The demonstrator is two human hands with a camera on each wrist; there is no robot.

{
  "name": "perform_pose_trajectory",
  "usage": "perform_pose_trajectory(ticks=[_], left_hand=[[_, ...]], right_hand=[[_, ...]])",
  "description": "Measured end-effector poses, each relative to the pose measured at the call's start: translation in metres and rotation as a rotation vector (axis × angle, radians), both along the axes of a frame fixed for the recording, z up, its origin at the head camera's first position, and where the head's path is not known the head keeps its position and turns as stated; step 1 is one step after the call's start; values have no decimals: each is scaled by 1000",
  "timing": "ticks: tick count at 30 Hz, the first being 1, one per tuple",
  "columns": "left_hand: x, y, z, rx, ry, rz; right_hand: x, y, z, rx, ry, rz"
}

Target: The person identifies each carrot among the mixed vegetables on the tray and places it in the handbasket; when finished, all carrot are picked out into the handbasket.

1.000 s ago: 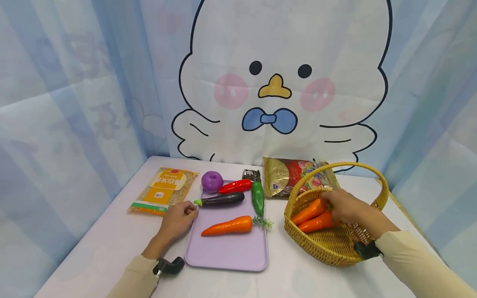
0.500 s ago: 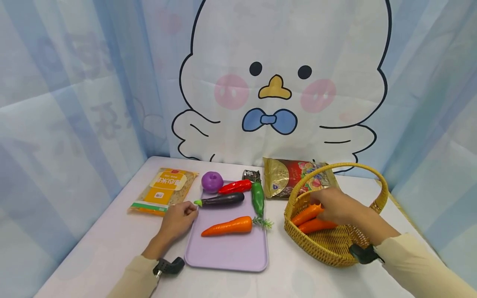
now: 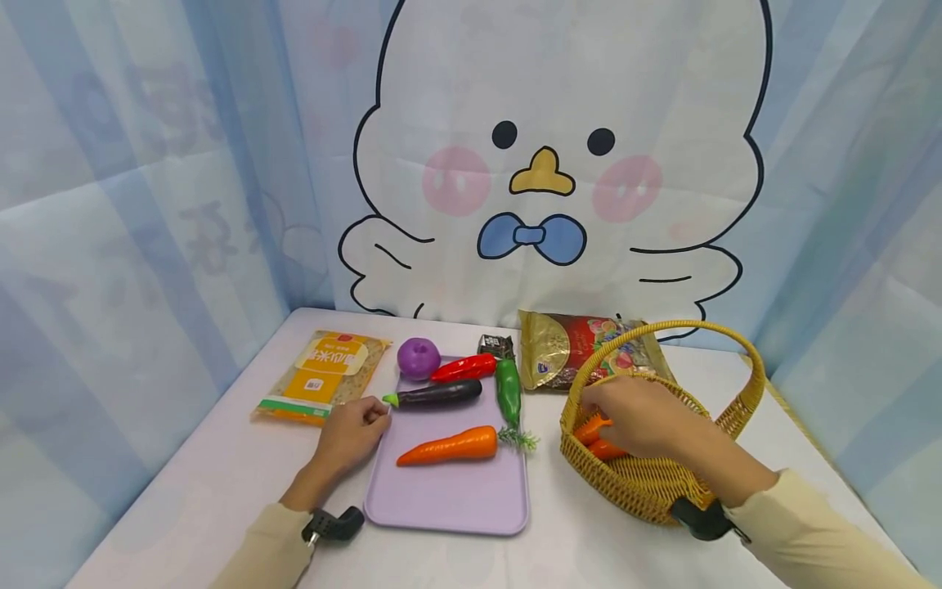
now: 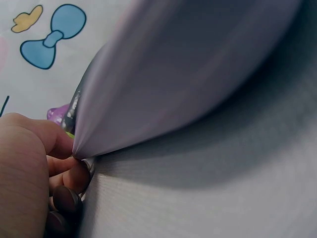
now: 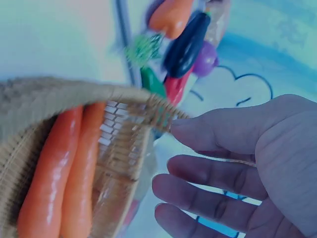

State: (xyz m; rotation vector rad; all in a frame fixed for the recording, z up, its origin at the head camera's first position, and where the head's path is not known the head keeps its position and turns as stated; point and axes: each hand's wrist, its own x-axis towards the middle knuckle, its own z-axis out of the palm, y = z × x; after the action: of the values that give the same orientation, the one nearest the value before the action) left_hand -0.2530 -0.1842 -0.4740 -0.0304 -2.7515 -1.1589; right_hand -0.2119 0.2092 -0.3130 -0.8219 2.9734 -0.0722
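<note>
My left hand (image 3: 352, 433) pinches the left rim of a lilac tray (image 3: 449, 507) between thumb and fingers; the left wrist view shows the grip close up. A single carrot (image 3: 456, 447) with leafy green lies across the tray, below an eggplant (image 3: 441, 394). Two orange carrots (image 5: 49, 178) lie side by side in a wicker basket (image 3: 625, 495). Over that basket is my right hand (image 3: 640, 417), thumb and fingers spread apart with nothing between them, the thumb tip at the basket's rim in the right wrist view. In the head view this hand covers part of the carrots.
A purple onion (image 3: 419, 360), a red pepper (image 3: 464, 368) and a green pepper (image 3: 508, 393) lie around the tray's far end, beside a small black packet (image 3: 496, 347). Behind the basket lies a red-gold bag (image 3: 574, 352). An orange-labelled grain bag (image 3: 324, 376) lies far left. The basket's handle arches upward.
My right hand has moved left within the basket's opening, from the carrots' right ends toward its left side, covering more of them. The left hand and tray have stayed put.
</note>
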Motion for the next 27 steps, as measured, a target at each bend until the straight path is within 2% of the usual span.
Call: perform_pose_trajectory(ticks=[8, 15, 22, 27], left_hand=[[-1, -1, 0, 1, -3, -1], [0, 0, 0, 2, 6, -2], [0, 0, -1, 3, 8, -5], [0, 0, 0, 0, 10, -6]], right_hand=[[5, -24, -2, -76, -8, 30], [4, -49, -20, -145, -92, 6], [-1, -66, -37, -241, -78, 81], [-5, -78, -46, -305, -133, 75]])
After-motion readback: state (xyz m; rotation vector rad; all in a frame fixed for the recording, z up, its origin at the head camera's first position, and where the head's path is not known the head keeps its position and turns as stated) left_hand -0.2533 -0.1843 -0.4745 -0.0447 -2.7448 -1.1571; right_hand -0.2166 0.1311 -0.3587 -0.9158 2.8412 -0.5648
